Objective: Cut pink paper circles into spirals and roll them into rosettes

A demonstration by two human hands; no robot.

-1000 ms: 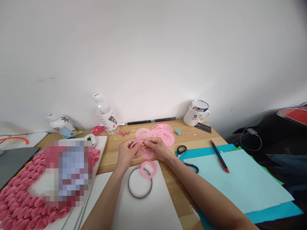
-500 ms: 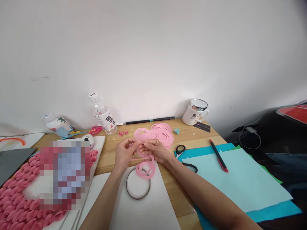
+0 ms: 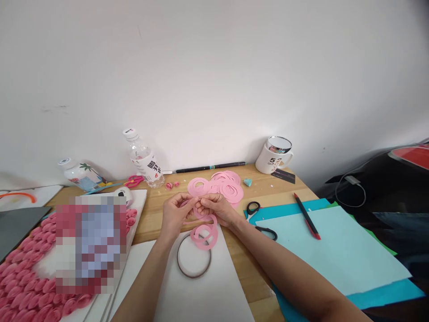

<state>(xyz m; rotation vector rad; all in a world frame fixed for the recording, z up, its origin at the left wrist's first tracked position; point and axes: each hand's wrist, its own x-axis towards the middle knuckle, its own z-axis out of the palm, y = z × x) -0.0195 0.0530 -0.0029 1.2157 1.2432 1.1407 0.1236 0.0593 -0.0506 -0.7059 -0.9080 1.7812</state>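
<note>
A pink paper spiral strip (image 3: 205, 237) hangs in loops from my fingers. My left hand (image 3: 177, 213) pinches its upper end, and my right hand (image 3: 217, 208) pinches the same end with fingertips touching those of the left. The bit between the fingers is mostly hidden. Below, the loose coils overlap the edge of a thin round ring (image 3: 193, 273) on a white board (image 3: 208, 295). Just beyond my hands lies a pile of cut pink paper spirals (image 3: 228, 185).
Black-handled scissors (image 3: 253, 208) lie right of my hands, beside light blue paper (image 3: 328, 250) with a dark pen (image 3: 306, 217) on it. A mug (image 3: 270, 158) and a plastic bottle (image 3: 144, 163) stand by the wall. Left is a board covered in pink paper roses (image 3: 27, 268).
Both hands stay pinched together in nearly the same place. The hanging coils of the pink strip have shifted slightly. The whole view has moved a little.
</note>
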